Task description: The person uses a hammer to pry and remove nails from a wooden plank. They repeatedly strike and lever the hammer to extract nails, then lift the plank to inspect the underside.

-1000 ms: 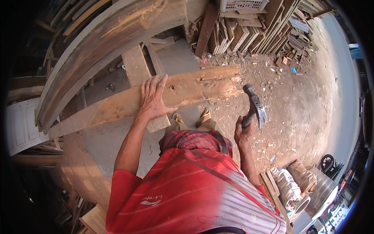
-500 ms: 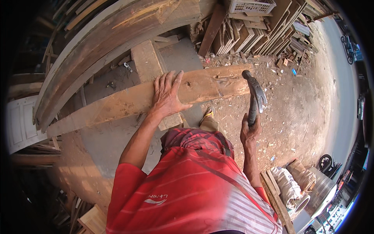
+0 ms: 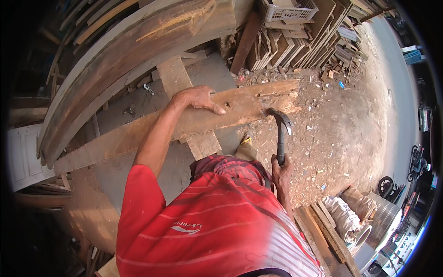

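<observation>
A long, rough wooden plank (image 3: 157,124) lies slantwise in front of me across a shorter board (image 3: 205,144). My left hand (image 3: 199,99) grips the plank's far edge, its thumb lying on the upper face and its other fingers partly hidden beyond the edge. In my right hand (image 3: 281,170) is a claw hammer (image 3: 280,143), held by its dark handle. The hammer's head is at the plank's near edge, close to the splintered right end; whether it touches the wood I cannot tell.
Large curved timbers (image 3: 134,51) fill the far left. Stacked boards (image 3: 281,48) stand at the back under a white plastic crate (image 3: 293,13). To the near right are loose planks (image 3: 330,231), a white sack (image 3: 340,216) and a metal drum (image 3: 380,217). Chips litter the ground.
My left hand has gone from lying spread on the plank to gripping its far edge. The hammer has moved left and nearer, to the plank's near edge, with my right hand following.
</observation>
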A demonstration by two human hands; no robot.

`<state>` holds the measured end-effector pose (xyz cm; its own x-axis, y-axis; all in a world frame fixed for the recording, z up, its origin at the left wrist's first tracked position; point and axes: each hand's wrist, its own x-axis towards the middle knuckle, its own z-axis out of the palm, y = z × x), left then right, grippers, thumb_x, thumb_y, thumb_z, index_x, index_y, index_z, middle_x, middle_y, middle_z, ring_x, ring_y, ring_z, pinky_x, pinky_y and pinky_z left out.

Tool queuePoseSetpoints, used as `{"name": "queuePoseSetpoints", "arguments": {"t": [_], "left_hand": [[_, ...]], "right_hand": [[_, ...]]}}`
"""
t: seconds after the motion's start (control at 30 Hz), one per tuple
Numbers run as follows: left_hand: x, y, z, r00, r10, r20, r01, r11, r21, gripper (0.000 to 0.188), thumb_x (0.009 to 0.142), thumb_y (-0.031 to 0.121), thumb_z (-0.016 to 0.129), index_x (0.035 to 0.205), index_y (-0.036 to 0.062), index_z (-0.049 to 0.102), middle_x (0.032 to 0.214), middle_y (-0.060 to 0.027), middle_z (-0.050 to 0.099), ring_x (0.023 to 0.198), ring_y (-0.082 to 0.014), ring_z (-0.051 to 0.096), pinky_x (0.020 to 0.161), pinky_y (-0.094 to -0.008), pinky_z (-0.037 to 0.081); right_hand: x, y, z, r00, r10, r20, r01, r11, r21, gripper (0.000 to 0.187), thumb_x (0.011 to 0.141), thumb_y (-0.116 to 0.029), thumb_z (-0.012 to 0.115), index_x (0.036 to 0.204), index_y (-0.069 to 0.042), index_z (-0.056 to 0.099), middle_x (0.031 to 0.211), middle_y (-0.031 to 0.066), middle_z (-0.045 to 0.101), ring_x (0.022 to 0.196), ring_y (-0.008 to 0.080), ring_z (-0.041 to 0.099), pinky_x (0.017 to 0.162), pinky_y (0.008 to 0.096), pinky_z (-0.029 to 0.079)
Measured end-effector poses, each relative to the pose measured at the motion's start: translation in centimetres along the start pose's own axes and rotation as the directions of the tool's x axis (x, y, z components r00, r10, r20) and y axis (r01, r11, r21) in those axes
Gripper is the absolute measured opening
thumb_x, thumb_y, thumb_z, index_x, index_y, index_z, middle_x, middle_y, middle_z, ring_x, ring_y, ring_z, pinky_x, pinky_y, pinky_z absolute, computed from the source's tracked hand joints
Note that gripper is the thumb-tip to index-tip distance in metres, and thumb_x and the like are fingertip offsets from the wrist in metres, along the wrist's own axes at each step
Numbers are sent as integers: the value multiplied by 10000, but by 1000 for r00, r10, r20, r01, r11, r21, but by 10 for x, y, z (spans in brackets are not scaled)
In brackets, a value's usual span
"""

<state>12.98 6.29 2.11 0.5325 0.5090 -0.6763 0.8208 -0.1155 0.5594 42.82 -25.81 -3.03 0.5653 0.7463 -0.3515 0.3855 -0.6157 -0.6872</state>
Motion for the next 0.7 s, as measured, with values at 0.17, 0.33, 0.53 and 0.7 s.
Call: {"name": "queuePoseSetpoints", "arguments": {"t": [0.17, 0.33, 0.53, 0.7], "left_hand": [[6, 0, -7, 997, 6, 71, -7, 1000, 19, 1048, 539, 692, 918, 1276, -20, 699, 1174, -236, 738, 1118, -354, 709, 939, -455, 561], [-3, 9, -10, 997, 40, -62, -31, 991, 132, 1089, 555, 685, 912, 1313, -55, 657, 1210, -252, 720, 1138, -375, 697, 965, -468, 547], [-40, 20, -5, 895, 132, -427, 37, 930, 365, 1035, 543, 652, 915, 1229, -73, 642, 1137, -268, 707, 1126, -395, 675, 1041, -489, 477], [-50, 23, 50, 661, 375, -650, -32, 879, 475, 771, 589, 524, 946, 1062, 17, 609, 1024, -157, 644, 1061, -313, 612, 987, -452, 425]], "right_hand": [[-31, 12, 8, 997, 62, -33, -55, 982, 180, 274, 927, -251, 715, 929, 11, 636, 671, 80, 544, 636, 158, 507, 599, 374, 445], [-42, 30, 5, 991, 78, -108, -47, 964, 262, 233, 931, -211, 723, 888, -11, 612, 667, 25, 530, 624, 111, 488, 566, 324, 416], [-29, 59, 2, 991, 54, -120, -24, 969, 246, 257, 931, -230, 723, 869, -14, 598, 651, 1, 504, 585, 109, 448, 540, 318, 382], [-22, 30, 4, 992, 55, -112, -2, 905, 426, 243, 936, -243, 688, 877, -40, 569, 654, -16, 461, 600, 102, 441, 541, 315, 344]]}}
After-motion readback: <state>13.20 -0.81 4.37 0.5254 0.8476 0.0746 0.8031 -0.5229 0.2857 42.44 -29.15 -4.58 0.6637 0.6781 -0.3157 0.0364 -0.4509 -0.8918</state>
